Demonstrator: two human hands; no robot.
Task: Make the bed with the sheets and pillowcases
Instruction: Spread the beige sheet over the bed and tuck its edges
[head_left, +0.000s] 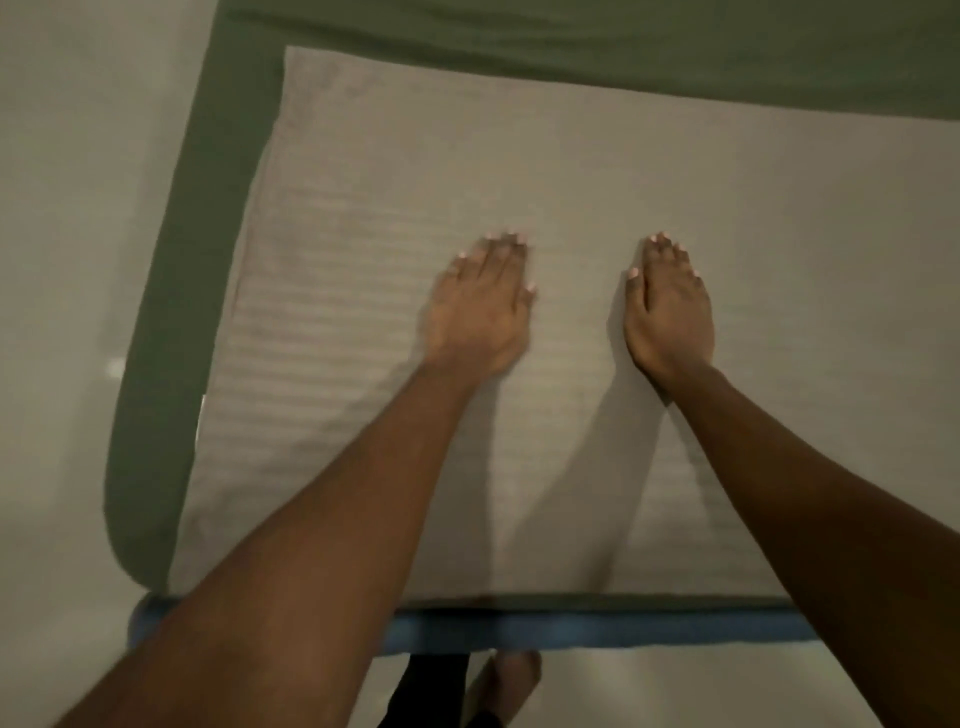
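A beige, faintly striped sheet (571, 171) lies spread flat over the bed. Beneath it a green sheet (156, 364) shows as a border along the left side and across the far part. My left hand (480, 312) lies palm down on the beige sheet, fingers straight and together. My right hand (670, 306) lies palm down a little to the right of it, fingers straight too. Both forearms reach in from the near edge. Neither hand holds any cloth.
A blue band (519, 626) of the mattress edge runs along the near side of the bed. My bare foot (506, 680) stands on the pale floor (57, 260) just below it. The floor also runs along the bed's left side.
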